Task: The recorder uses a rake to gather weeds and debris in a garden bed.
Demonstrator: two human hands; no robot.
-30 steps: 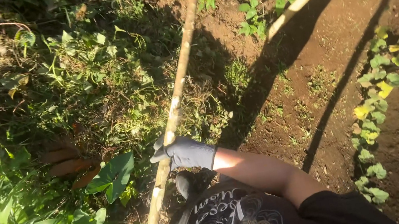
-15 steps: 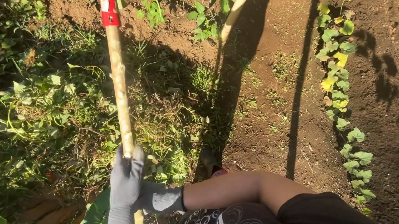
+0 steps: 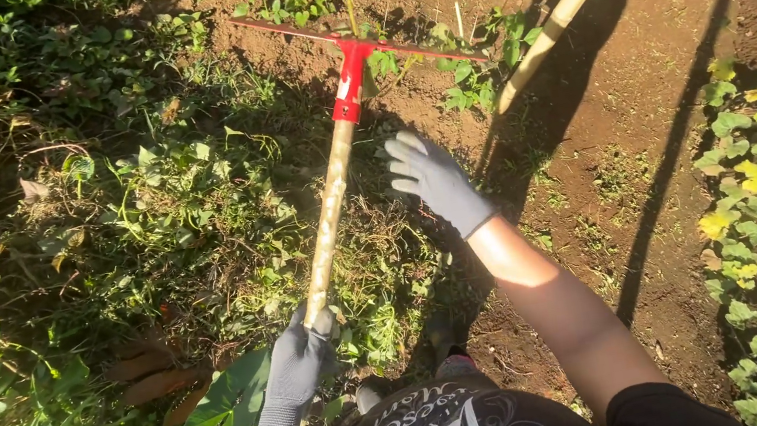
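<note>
Long pale wooden-handled rake with red metal head (image 3: 334, 185), slanting over weeds from near left to far centre. Left gloved hand (image 3: 297, 368) clasped round handle's near end; right gloved hand (image 3: 434, 179) spread, empty. Probably stiff, light, head-heavy; best gripped mid-handle.

A bamboo pole (image 3: 568, 5) leans over soil (image 3: 649, 130) beside seedlings (image 3: 739, 217).

My right hand (image 3: 432, 179) has let go of the rake handle (image 3: 331, 218) and now reaches forward, fingers spread, beside the shaft. My left hand (image 3: 298, 359) alone grips the handle, lower down. The handle has tilted to the right, and the red rake head (image 3: 350, 47) has come into sight.
</note>
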